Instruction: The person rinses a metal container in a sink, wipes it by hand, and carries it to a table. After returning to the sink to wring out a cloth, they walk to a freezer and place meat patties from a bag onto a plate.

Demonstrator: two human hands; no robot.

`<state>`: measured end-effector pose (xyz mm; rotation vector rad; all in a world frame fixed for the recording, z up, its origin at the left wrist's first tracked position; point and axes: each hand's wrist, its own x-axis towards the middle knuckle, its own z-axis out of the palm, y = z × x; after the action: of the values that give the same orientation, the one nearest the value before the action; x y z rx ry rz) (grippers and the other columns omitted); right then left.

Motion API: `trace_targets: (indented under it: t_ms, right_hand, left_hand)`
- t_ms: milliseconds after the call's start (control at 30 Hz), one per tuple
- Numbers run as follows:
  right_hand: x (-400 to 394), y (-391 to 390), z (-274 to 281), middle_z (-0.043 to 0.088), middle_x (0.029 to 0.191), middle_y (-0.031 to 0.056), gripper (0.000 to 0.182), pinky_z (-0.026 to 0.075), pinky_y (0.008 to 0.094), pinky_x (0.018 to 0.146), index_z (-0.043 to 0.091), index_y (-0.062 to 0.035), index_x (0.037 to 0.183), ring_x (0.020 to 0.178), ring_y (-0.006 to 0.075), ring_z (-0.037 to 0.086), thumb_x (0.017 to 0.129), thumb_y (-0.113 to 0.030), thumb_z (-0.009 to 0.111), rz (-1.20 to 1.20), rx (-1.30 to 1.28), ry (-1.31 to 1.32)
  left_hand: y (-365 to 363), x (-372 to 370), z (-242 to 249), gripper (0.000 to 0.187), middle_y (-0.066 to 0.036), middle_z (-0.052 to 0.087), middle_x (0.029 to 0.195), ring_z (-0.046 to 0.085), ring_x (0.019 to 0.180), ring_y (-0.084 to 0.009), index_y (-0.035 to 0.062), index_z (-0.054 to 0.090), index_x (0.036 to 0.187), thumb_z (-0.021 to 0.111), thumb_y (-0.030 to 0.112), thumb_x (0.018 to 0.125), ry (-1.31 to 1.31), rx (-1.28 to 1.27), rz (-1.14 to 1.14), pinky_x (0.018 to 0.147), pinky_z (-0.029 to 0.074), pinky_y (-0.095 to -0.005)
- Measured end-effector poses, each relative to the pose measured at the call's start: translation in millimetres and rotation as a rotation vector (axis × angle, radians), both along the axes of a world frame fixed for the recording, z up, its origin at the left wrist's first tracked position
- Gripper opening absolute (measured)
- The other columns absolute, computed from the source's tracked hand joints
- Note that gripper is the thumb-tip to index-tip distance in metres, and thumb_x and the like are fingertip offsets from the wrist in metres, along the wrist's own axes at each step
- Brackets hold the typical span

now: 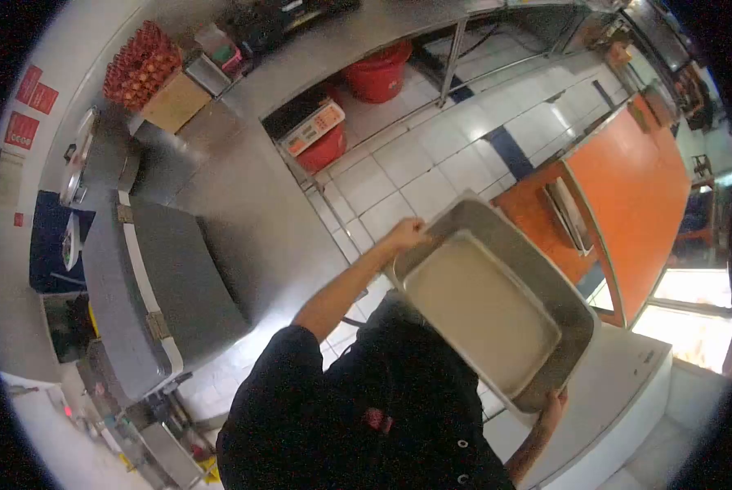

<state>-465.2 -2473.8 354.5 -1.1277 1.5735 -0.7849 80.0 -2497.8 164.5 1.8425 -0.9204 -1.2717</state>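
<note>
A deep rectangular metal pan [505, 253] is held out in front of my body, tilted so that its inside faces me. The bottom of the pan looks pale and flat, with a lighter line around it. At the upper left corner, my left hand [407, 234] is closed on the rim. My right hand [552, 404] grips the opposite end at the lower right, its fingers partly hidden by the pan's wall.
A steel counter [252, 163] runs along the left, bearing a grey lidded box [170, 261] and a rack of red items [143, 65]. A digital scale [313, 129] and red tubs [378, 75] stand beyond. To the right are an orange cabinet [627, 196] and a white chest [611, 392].
</note>
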Motion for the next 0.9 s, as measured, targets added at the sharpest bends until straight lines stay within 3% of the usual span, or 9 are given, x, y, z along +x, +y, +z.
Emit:
trace_targets:
  t_ms: [33, 133, 367, 400, 500, 533, 633, 800, 900]
  right_hand:
    - [-9, -19, -12, 0.061, 0.109, 0.0123, 0.049, 0.048, 0.0334, 0.083, 0.048, 0.0033, 0.126, 0.095, 0.0228, 0.061, 0.078, -0.003, 0.049, 0.05, 0.044, 0.016]
    - [13, -135, -54, 0.061, 0.103, 0.0114, 0.051, 0.049, 0.0332, 0.076, 0.048, 0.0023, 0.127, 0.086, 0.0215, 0.061, 0.076, -0.004, 0.05, 0.091, 0.117, -0.334]
    - [231, -329, -52, 0.059, 0.087, 0.0082, 0.038, 0.047, 0.0294, 0.062, 0.053, 0.0019, 0.112, 0.067, 0.0149, 0.055, 0.074, -0.002, 0.05, 0.334, 0.15, -0.11]
    - [273, -333, -45, 0.059, 0.086, 0.0081, 0.035, 0.046, 0.0283, 0.061, 0.054, 0.0022, 0.108, 0.065, 0.0145, 0.055, 0.074, 0.0, 0.049, 0.337, 0.142, -0.188]
    - [360, -381, -74, 0.059, 0.093, 0.0071, 0.034, 0.048, 0.028, 0.063, 0.053, 0.0009, 0.109, 0.074, 0.0154, 0.057, 0.076, -0.005, 0.054, 0.544, 0.106, -0.314]
    - [388, -393, -94, 0.059, 0.097, 0.0066, 0.035, 0.049, 0.0285, 0.064, 0.053, 0.0002, 0.112, 0.078, 0.016, 0.058, 0.078, -0.008, 0.058, 0.644, 0.092, -0.34]
    - [469, -405, -123, 0.06, 0.096, 0.0062, 0.036, 0.051, 0.0286, 0.066, 0.053, 0.0, 0.112, 0.079, 0.0165, 0.06, 0.078, -0.008, 0.061, 0.703, 0.125, -0.585]
    - [561, -424, -185, 0.057, 0.108, 0.0084, 0.048, 0.053, 0.0341, 0.075, 0.045, -0.0015, 0.124, 0.092, 0.0195, 0.059, 0.082, -0.011, 0.065, 0.698, 0.232, -0.585]
    - [622, -441, -220, 0.055, 0.099, 0.0076, 0.045, 0.05, 0.0351, 0.076, 0.048, -0.0043, 0.121, 0.089, 0.0206, 0.056, 0.078, -0.011, 0.062, 0.732, 0.252, -0.536]
  left_hand:
    - [-2, 2, 15, 0.024, -0.003, 0.063, 0.081, 0.059, 0.077, -0.0134, 0.0013, 0.062, 0.091, 0.071, 0.019, 0.077, -0.105, 0.07, 0.008, 0.069, 0.048, -0.0313]
    - [-13, 33, 41, 0.043, -0.007, 0.067, 0.086, 0.064, 0.076, -0.0177, 0.0002, 0.066, 0.1, 0.07, 0.036, 0.077, 0.566, 0.024, 0.303, 0.066, 0.051, -0.0308]
    - [7, 120, 57, 0.051, -0.003, 0.061, 0.086, 0.054, 0.069, -0.0166, 0.007, 0.062, 0.108, 0.057, 0.051, 0.084, 1.151, -0.194, 0.909, 0.061, 0.046, -0.031]
    - [20, 136, 12, 0.04, 0.0, 0.057, 0.09, 0.05, 0.074, -0.0162, 0.0121, 0.061, 0.102, 0.058, 0.048, 0.084, 1.17, -0.237, 0.944, 0.063, 0.043, -0.0318]
    - [-7, 140, -1, 0.035, 0.001, 0.053, 0.096, 0.049, 0.089, -0.0165, 0.0163, 0.057, 0.102, 0.067, 0.04, 0.078, 0.932, -0.346, 1.249, 0.071, 0.042, -0.0349]
    - [-22, 150, -9, 0.032, 0.0, 0.05, 0.107, 0.046, 0.1, -0.0176, 0.0201, 0.054, 0.105, 0.069, 0.024, 0.076, 1.028, -0.349, 1.319, 0.078, 0.042, -0.0432]
    - [-68, 177, -23, 0.04, -0.002, 0.049, 0.11, 0.048, 0.102, -0.0197, 0.0184, 0.05, 0.112, 0.064, 0.007, 0.076, 1.017, -0.561, 1.465, 0.085, 0.042, -0.046]
    - [-80, 270, -50, 0.052, 0.001, 0.05, 0.122, 0.049, 0.104, -0.0169, 0.02, 0.044, 0.123, 0.054, -0.002, 0.077, 1.031, -0.894, 1.397, 0.088, 0.043, -0.0446]
    - [-90, 324, -62, 0.059, 0.005, 0.05, 0.127, 0.049, 0.106, -0.0135, 0.0223, 0.042, 0.129, 0.051, -0.001, 0.076, 0.995, -0.993, 1.392, 0.091, 0.04, -0.0437]
